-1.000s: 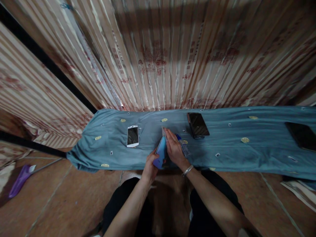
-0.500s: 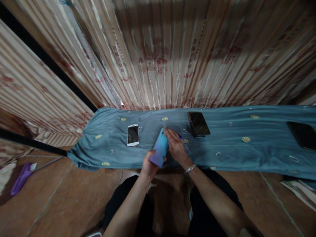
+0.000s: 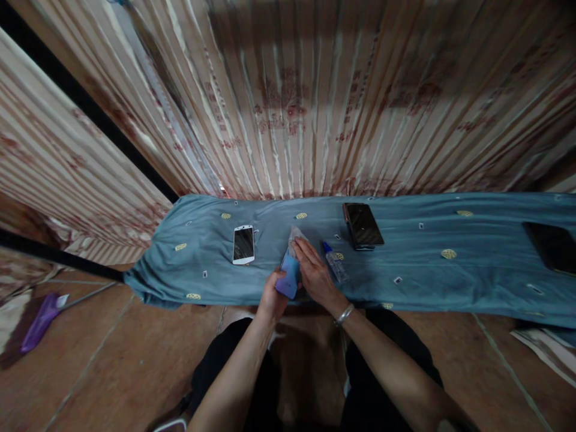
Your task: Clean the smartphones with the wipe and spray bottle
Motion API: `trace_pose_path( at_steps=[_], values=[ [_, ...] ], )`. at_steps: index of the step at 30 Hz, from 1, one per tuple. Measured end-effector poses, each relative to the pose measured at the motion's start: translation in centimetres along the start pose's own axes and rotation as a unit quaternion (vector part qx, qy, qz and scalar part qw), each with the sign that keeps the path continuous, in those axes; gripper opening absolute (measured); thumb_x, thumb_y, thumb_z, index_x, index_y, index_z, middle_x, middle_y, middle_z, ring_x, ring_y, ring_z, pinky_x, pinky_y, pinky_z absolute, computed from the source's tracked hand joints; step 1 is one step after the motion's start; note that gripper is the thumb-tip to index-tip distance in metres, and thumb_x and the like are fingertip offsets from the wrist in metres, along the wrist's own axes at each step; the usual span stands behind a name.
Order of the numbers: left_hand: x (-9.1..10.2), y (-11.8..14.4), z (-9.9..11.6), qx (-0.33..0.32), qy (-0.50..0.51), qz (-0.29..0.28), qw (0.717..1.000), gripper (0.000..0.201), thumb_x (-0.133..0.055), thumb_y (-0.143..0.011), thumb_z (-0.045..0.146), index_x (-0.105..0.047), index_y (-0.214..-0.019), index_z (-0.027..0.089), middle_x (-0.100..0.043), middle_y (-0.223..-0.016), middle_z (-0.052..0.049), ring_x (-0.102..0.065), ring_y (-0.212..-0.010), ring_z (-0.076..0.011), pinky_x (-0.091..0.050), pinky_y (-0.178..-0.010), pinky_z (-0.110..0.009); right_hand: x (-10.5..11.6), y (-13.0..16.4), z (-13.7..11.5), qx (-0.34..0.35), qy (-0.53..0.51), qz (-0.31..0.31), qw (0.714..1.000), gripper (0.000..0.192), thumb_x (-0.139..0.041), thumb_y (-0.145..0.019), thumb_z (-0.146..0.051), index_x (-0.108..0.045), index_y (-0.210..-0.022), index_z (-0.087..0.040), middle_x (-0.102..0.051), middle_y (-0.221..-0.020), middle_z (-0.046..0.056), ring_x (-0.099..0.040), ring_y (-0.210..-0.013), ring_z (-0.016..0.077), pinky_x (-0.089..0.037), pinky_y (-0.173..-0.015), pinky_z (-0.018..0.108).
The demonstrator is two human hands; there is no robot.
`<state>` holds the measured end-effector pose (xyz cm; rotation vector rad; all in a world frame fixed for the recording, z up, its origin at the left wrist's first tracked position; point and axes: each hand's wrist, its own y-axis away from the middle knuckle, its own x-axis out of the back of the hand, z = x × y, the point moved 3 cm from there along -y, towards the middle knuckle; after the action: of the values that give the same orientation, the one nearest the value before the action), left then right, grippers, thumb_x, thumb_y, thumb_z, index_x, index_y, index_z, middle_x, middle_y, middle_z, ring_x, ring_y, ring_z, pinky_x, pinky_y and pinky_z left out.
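My left hand (image 3: 272, 294) is closed round the lower part of a blue-to-purple smartphone (image 3: 288, 284), its back turned up. The phone is tilted over the front part of the cloth-covered surface. My right hand (image 3: 315, 270) presses a thin, pale wipe (image 3: 295, 233) against the upper end of the phone, the fingers held together over it. Wipe and fingers hide that end of the phone. Just right of my right hand lies a clear bottle (image 3: 336, 267) with a blue top.
A white phone (image 3: 243, 245) lies to the left on the teal cloth (image 3: 432, 282). Several dark phones are to the right: a small stack (image 3: 363, 226) and one black phone (image 3: 551, 247) at the far right. A pleated curtain (image 3: 288, 108) hangs behind. Black poles (image 3: 90, 120) slant at the left.
My right hand has shifted slightly left, laying the wipe over the phone's top end, which showed before. The bottle beside it is now more exposed. My left hand keeps its grip.
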<state>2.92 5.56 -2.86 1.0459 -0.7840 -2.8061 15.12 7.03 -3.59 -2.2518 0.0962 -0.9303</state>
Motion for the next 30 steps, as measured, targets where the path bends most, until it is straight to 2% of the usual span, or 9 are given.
trace_pose_path(
  at_steps=[5,10,14,18,21,24,27,30],
  values=[
    [-0.3,0.5,-0.1,-0.007,-0.01,-0.013,1.0,0.026,-0.066,-0.058,0.021,-0.063,-0.083,0.014,-0.07,-0.081,-0.008,-0.064,-0.099,-0.0297,-0.057,-0.079,-0.042,0.1,-0.5,1.0,-0.046,0.008,0.009,0.999,0.056,-0.029,-0.098,-0.015,-0.027,-0.153,-0.021,-0.038,-0.155,0.01,-0.032,-0.145,0.0209,-0.035,-0.118,0.046],
    [-0.3,0.7,0.5,-0.007,0.005,0.006,1.0,0.021,-0.063,-0.059,0.022,-0.062,-0.079,0.015,-0.07,-0.078,-0.009,-0.066,-0.096,-0.0306,-0.057,-0.079,-0.044,-0.3,-0.5,2.1,-0.088,0.001,0.02,0.996,0.052,-0.029,-0.099,-0.021,-0.035,-0.15,-0.018,-0.046,-0.149,0.012,-0.039,-0.141,0.0211,-0.035,-0.117,0.045],
    [-0.1,0.6,0.8,-0.009,0.005,-0.025,1.0,0.028,-0.062,-0.061,0.022,-0.064,-0.088,0.015,-0.072,-0.088,-0.012,-0.065,-0.103,-0.0329,-0.056,-0.08,-0.044,-0.4,-0.5,2.9,-0.131,-0.018,0.03,0.991,0.046,-0.031,-0.1,-0.028,-0.048,-0.141,-0.016,-0.056,-0.14,0.014,-0.048,-0.134,0.0234,-0.039,-0.114,0.047],
    [0.0,0.5,0.9,-0.018,0.0,-0.041,0.999,0.039,-0.063,-0.062,0.024,-0.064,-0.099,0.011,-0.072,-0.098,-0.016,-0.065,-0.108,-0.0351,-0.056,-0.075,-0.04,-0.4,-0.7,3.4,-0.173,-0.065,0.054,0.981,0.041,-0.035,-0.098,-0.03,-0.058,-0.129,-0.017,-0.064,-0.128,0.014,-0.059,-0.122,0.0231,-0.046,-0.105,0.04],
    [-0.2,0.4,0.7,-0.014,0.009,-0.047,0.999,0.034,-0.064,-0.066,0.025,-0.064,-0.098,0.013,-0.072,-0.104,-0.015,-0.064,-0.11,-0.034,-0.056,-0.079,-0.041,-0.3,-0.8,3.7,-0.207,-0.089,0.073,0.972,0.034,-0.04,-0.095,-0.03,-0.063,-0.117,-0.02,-0.072,-0.11,0.01,-0.067,-0.104,0.0223,-0.052,-0.092,0.035],
    [-0.4,0.3,0.5,-0.009,0.024,-0.053,0.998,0.026,-0.065,-0.068,0.024,-0.063,-0.092,0.014,-0.072,-0.104,-0.013,-0.064,-0.111,-0.0321,-0.055,-0.085,-0.043,-0.3,-0.7,4.1,-0.23,-0.088,0.07,0.967,0.027,-0.043,-0.092,-0.029,-0.066,-0.1,-0.019,-0.073,-0.091,0.007,-0.068,-0.085,0.0214,-0.052,-0.079,0.032],
    [-0.4,0.2,0.4,-0.005,0.036,-0.035,0.999,0.023,-0.063,-0.068,0.023,-0.064,-0.089,0.014,-0.073,-0.095,-0.011,-0.066,-0.102,-0.0287,-0.055,-0.086,-0.045,-0.3,-0.7,4.2,-0.233,-0.07,0.059,0.968,0.023,-0.045,-0.09,-0.028,-0.066,-0.09,-0.019,-0.07,-0.08,0.005,-0.065,-0.074,0.0196,-0.05,-0.071,0.028],
    [-0.3,0.2,0.5,-0.001,0.053,0.004,0.999,0.017,-0.06,-0.069,0.02,-0.065,-0.085,0.015,-0.072,-0.083,-0.005,-0.067,-0.087,-0.0223,-0.055,-0.089,-0.045,-0.3,-0.6,4.1,-0.235,-0.04,0.059,0.969,0.022,-0.045,-0.09,-0.027,-0.065,-0.089,-0.019,-0.068,-0.075,0.005,-0.064,-0.069,0.0191,-0.048,-0.067,0.027]
  ],
)
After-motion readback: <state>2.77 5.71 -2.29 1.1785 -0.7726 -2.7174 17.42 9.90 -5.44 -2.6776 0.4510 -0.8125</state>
